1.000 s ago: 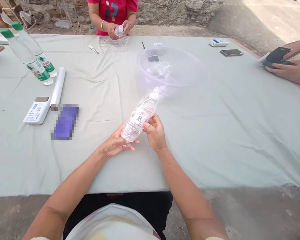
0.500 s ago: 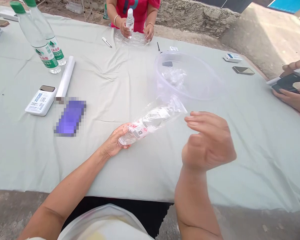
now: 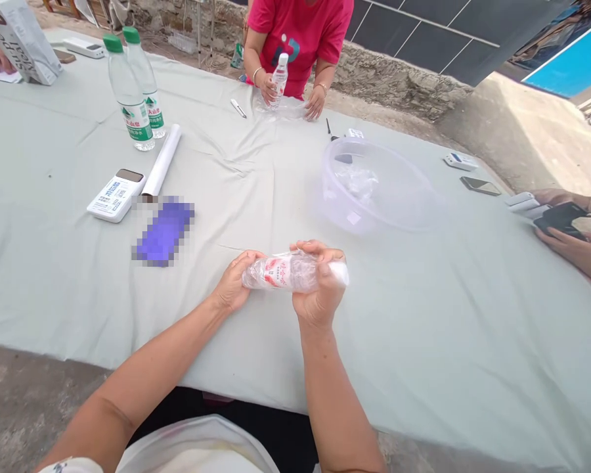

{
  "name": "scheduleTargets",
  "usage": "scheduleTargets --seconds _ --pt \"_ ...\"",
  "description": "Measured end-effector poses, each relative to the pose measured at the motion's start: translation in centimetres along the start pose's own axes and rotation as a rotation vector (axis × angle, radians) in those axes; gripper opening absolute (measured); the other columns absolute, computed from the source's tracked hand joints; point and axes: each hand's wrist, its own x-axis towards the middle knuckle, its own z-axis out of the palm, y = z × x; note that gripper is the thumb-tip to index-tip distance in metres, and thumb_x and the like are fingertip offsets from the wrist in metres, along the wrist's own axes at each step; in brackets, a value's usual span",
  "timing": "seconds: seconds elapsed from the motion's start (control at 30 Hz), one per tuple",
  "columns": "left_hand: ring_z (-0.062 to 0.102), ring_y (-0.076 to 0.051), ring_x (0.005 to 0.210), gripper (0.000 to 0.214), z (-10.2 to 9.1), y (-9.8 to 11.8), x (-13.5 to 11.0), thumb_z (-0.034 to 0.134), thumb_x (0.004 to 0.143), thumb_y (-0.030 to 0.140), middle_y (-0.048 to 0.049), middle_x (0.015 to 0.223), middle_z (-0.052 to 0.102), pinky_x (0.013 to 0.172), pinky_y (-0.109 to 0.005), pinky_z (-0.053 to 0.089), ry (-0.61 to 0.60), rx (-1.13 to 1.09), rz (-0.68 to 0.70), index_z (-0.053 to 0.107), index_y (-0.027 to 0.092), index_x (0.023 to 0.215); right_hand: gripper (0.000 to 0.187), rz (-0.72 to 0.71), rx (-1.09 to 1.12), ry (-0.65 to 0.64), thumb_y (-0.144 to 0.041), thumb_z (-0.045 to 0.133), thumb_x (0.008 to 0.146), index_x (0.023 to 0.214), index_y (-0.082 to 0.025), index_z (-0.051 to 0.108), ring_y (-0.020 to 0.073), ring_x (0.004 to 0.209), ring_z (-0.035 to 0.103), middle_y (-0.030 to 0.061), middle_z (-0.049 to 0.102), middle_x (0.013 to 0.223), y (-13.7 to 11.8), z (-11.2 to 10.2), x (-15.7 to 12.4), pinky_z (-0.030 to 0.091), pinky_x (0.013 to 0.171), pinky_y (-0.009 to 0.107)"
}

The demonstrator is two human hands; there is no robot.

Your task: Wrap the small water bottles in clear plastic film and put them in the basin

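A small clear water bottle [image 3: 278, 272] with a red and white label lies sideways between my hands, wrapped in thin clear plastic. My left hand [image 3: 235, 281] is closed round its base. Near the white cap end, my right hand [image 3: 320, 286] grips the neck and the plastic about it, fingers curled over the top. The bottle is held above the cloth-covered table [image 3: 256, 355]. Beyond my right hand stands a translucent purple basin [image 3: 354, 213] with crumpled clear plastic [image 3: 357, 182] inside.
Two green-capped bottles [image 3: 135, 121], a white roll [image 3: 162, 161], a white power bank [image 3: 115, 196] and a blurred purple item [image 3: 163, 231] lie to the left. Across the table a person in a red shirt [image 3: 295, 46] holds another bottle [image 3: 280, 79]. Another person's hands [image 3: 566, 230] hold a dark object at right.
My right hand has come in from the right and closed on the bottle's cap end. The bottle has turned more level, its plastic now drawn tight. The view has shifted.
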Motion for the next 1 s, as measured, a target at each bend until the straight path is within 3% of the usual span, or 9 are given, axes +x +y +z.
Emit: scheduleTargets --seconds 0.1,0.2,0.27,0.37,0.5,0.7,0.8,0.9,1.0 --pt "0.057 -0.014 0.072 0.026 -0.4 0.8 0.2 0.069 0.077 0.042 -0.0006 0.083 0.063 0.065 -0.025 0.045 -0.105 -0.125 -0.127 0.066 0.019 0.089 0.034 -0.118 -0.028 -0.130 -0.051 0.062 0.080 0.079 -0.027 0.038 0.0243 0.078 0.067 -0.0004 0.061 0.071 -1.6 0.4 -0.3 0.055 0.082 0.050" --pt "0.062 -0.018 0.075 0.036 -0.7 1.5 0.1 0.068 0.075 0.044 -0.0043 0.086 0.066 0.066 -0.030 0.048 -0.280 -0.180 -0.353 0.068 0.018 0.099 0.027 -0.236 0.020 -0.348 -0.045 0.066 0.081 0.078 -0.029 0.045 0.0238 0.068 0.066 -0.0025 0.060 0.060 -3.2 0.1 -0.1 0.056 0.071 0.047" --pt "0.061 -0.018 0.070 0.037 -0.9 1.4 0.1 0.068 0.077 0.050 -0.0050 0.076 0.064 0.064 -0.030 0.047 -0.316 -0.161 -0.420 0.068 0.014 0.087 0.018 -0.274 0.063 -0.547 -0.036 0.067 0.081 0.078 -0.028 0.052 0.0236 0.068 0.067 -0.0008 0.063 0.060 -3.8 0.2 0.0 0.056 0.066 0.043" --pt "0.053 -0.013 0.058 0.038 -1.1 0.4 0.2 0.070 0.079 0.047 -0.0009 0.059 0.055 0.058 -0.026 0.042 -0.248 -0.131 -0.369 0.059 0.014 0.065 0.011 -0.287 0.085 -0.741 -0.025 0.069 0.080 0.076 -0.026 0.058 0.0223 0.068 0.068 0.0017 0.067 0.065 -3.8 1.1 0.3 0.055 0.064 0.040" --pt "0.055 -0.013 0.062 0.035 -1.4 -0.7 0.7 0.074 0.077 0.046 -0.0012 0.065 0.058 0.060 -0.027 0.045 -0.151 -0.195 -0.301 0.060 0.015 0.069 0.019 -0.183 0.089 -0.650 -0.033 0.072 0.079 0.071 -0.025 0.057 0.0215 0.065 0.067 0.0014 0.065 0.062 -2.6 1.9 1.3 0.056 0.064 0.040" --pt "0.066 -0.022 0.094 0.050 -1.1 -0.5 1.4 0.056 0.089 0.063 -0.0114 0.110 0.067 0.078 -0.037 0.055 -0.125 -0.348 -0.306 0.062 0.019 0.113 0.035 0.147 0.063 -0.365 -0.047 0.074 0.076 0.070 -0.024 0.049 0.0204 0.068 0.068 -0.0022 0.063 0.062 0.2 1.7 6.5 0.056 0.069 0.039" --pt "0.066 -0.025 0.108 0.063 -0.7 -0.4 1.7 0.047 0.093 0.065 -0.0153 0.126 0.062 0.088 -0.044 0.054 -0.081 -0.365 -0.350 0.043 0.024 0.141 0.039 0.095 -0.036 -0.175 -0.051 0.073 0.076 0.074 -0.024 0.046 0.0180 0.068 0.065 -0.0034 0.062 0.067 2.0 2.4 11.6 0.052 0.066 0.034" --pt "0.066 -0.025 0.107 0.057 -0.6 -0.4 1.8 0.052 0.096 0.052 -0.0169 0.126 0.062 0.089 -0.044 0.053 -0.063 -0.307 -0.385 0.041 0.022 0.143 0.040 -0.037 -0.095 -0.001 -0.058 0.067 0.082 0.079 -0.027 0.042 0.0164 0.072 0.059 -0.0028 0.061 0.075 4.1 3.4 18.5 0.050 0.070 0.034" --pt "0.066 -0.024 0.103 0.041 -0.7 -0.4 1.7 0.060 0.093 0.040 -0.0157 0.118 0.066 0.089 -0.042 0.051 -0.110 -0.252 -0.394 0.058 0.018 0.127 0.037 -0.077 -0.209 -0.096 -0.064 0.051 0.092 0.086 -0.030 0.039 0.0199 0.092 0.054 0.0021 0.063 0.087 6.5 4.3 25.5 0.047 0.085 0.036"
